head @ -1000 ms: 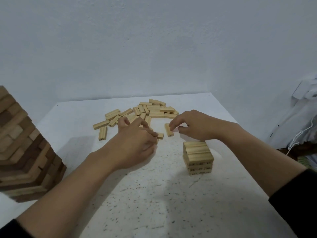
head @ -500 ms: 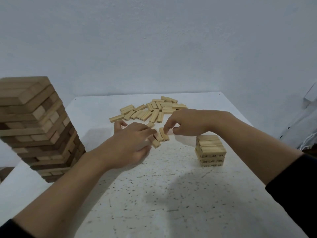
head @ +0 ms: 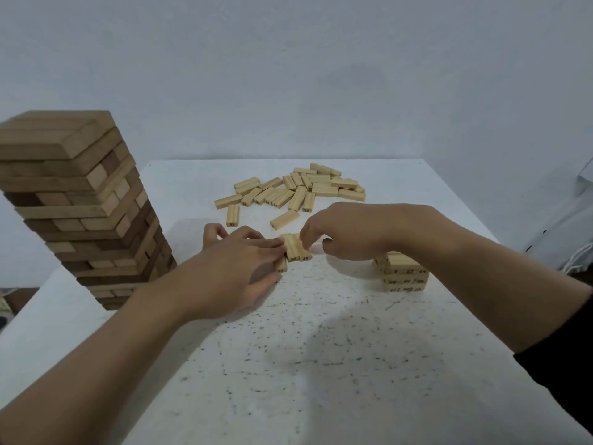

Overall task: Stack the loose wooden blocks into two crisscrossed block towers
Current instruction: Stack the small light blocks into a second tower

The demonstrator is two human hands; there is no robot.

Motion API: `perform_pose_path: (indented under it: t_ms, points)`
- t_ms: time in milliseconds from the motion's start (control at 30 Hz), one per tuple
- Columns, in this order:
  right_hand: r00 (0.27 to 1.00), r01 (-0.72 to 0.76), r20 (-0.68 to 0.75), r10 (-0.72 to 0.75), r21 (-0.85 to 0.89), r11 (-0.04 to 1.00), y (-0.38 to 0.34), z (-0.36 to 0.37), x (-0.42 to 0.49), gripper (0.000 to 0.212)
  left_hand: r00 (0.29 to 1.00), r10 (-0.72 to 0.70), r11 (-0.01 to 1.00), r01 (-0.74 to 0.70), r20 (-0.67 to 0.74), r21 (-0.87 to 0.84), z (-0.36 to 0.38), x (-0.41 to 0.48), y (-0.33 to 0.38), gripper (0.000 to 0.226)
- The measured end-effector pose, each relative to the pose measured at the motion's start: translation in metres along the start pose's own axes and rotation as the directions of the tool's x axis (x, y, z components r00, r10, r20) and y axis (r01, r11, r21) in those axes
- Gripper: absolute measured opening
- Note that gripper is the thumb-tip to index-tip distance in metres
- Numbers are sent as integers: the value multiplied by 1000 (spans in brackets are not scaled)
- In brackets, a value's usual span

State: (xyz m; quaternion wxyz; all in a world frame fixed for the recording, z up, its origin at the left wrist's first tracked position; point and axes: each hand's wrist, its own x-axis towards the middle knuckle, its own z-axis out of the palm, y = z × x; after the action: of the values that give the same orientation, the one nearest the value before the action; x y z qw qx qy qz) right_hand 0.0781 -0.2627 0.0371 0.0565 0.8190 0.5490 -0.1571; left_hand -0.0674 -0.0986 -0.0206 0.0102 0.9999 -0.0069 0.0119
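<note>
Pale wall point(head: 288, 75) behind, white speckled worktop point(head: 321, 364) in front.

Obs: block row point(head: 296, 248), a few small blocks lying side by side, flat on the worktop mid-frame, between both hands. Judged to be a layer being squared up before it goes onto a tower.

Left grip point(head: 234, 274): released, fingers fairly straight, tips pressing the row's left side. One odd block point(head: 282, 268) shows under those fingertips, out of line with the row.

Right grip point(head: 349, 232): fingers curled, index tip on the row's right-hand block, thumb just beside it. Cannot tell whether this is a true pinch.

Short tower point(head: 404, 274): to the right, a few crisscrossed layers, its top partly hidden under the right wrist.

Loose blocks point(head: 298, 191): heap further back, well apart from the hands.

Tall tower point(head: 80, 203): darker wood, at the left edge of the worktop, near the left forearm.

Risks (judgement):
1. Uneven squeeze from the two sides could make the row buckle or fan out, since nothing binds the blocks together.
2. The odd block could wedge under the row and tip it on lifting.
3. The right wrist hangs right over the short tower, so a low sweep toward it could shear the top layer.
4. The left forearm is close to the tall tower, whose layers look slightly offset. An elbow nudge could topple it.
</note>
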Motion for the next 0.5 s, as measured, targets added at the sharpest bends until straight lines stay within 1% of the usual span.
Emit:
perform_pose_path:
  t_ms: [100,167,233,300,400,500]
  points:
    - [999,24,-35,-25,-15,1000,-10,13,0,30,999,-7,999,5,-32,-54,1,-13,0,45]
    - [996,24,-82,-23,11,1000,-17,23,-3,24,998,2,997,-7,-69,-76,3,-20,0,44]
    - [989,26,-148,-17,54,998,-25,34,-7,18,997,-5,997,-1,-78,-77,4,-27,0,44]
    - [970,31,-242,-3,112,993,-30,47,-12,18,996,-15,996,7,-90,-86,6,-32,1,47]
    - [924,73,-381,-13,142,987,-33,65,-13,20,994,-9,991,-5,-107,-133,8,-40,4,59]
    - [888,96,-459,1,187,978,-35,71,-14,25,991,-13,980,-13,-131,-197,9,-44,5,56]
